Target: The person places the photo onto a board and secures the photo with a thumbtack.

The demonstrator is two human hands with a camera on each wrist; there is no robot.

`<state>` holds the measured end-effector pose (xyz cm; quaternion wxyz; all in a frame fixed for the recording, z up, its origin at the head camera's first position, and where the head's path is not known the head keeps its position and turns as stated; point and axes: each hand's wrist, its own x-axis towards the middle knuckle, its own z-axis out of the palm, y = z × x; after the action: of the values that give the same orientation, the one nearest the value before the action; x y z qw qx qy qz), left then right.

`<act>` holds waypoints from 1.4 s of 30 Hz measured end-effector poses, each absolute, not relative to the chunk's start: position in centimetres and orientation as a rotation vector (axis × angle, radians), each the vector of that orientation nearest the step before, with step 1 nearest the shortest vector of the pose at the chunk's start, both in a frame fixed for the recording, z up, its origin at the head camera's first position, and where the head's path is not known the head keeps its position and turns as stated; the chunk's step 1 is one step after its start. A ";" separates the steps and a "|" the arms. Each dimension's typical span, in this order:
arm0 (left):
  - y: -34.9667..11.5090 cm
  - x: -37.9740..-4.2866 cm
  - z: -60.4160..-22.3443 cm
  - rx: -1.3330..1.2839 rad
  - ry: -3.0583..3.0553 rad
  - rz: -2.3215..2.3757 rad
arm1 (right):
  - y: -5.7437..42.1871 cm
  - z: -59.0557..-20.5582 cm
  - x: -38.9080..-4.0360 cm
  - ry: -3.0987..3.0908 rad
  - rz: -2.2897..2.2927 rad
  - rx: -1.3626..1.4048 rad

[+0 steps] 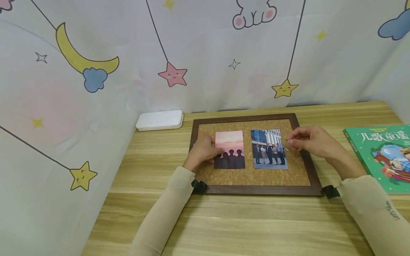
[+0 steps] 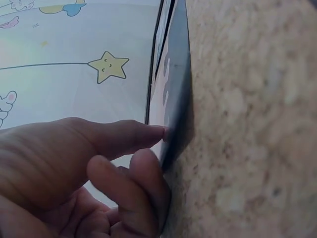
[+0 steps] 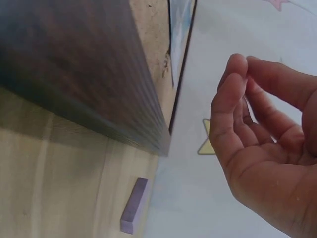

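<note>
A brown-framed cork board (image 1: 256, 177) lies on the wooden table with two photos on it. My left hand (image 1: 204, 148) grips the left edge of the sunset photo (image 1: 232, 142), which shows dark silhouettes. In the left wrist view, the thumb (image 2: 133, 136) presses on its face while other fingers curl at its edge. My right hand (image 1: 310, 140) is beside the group photo (image 1: 268, 149) of people before a building. Its thumb and fingertips meet, with nothing visible between them in the right wrist view. A small clear bit (image 3: 167, 63) shows at that photo's edge on the cork.
At the back left is a white case (image 1: 159, 120). A green picture book (image 1: 384, 160) lies at the right. Beyond the frame, the right wrist view shows a small purple block (image 3: 133, 206). A white curtain (image 1: 205, 46) with stars hangs behind the table.
</note>
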<state>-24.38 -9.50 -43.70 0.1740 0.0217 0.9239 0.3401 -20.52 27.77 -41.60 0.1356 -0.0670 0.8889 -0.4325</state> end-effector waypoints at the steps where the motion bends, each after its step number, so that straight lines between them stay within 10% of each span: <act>1: -9.5 -24.4 -43.7 0.055 2.618 0.966 | 27.7 -41.5 -20.6 2.571 -1.253 -0.192; 42: -9.9 -24.5 -44.0 0.110 2.611 0.959 | 20.6 -39.1 -24.2 2.443 -1.367 -0.437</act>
<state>-24.53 -9.87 -44.03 0.1781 0.0391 0.9230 0.3389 -24.23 20.62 -39.06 0.1536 -0.1525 0.8520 -0.4766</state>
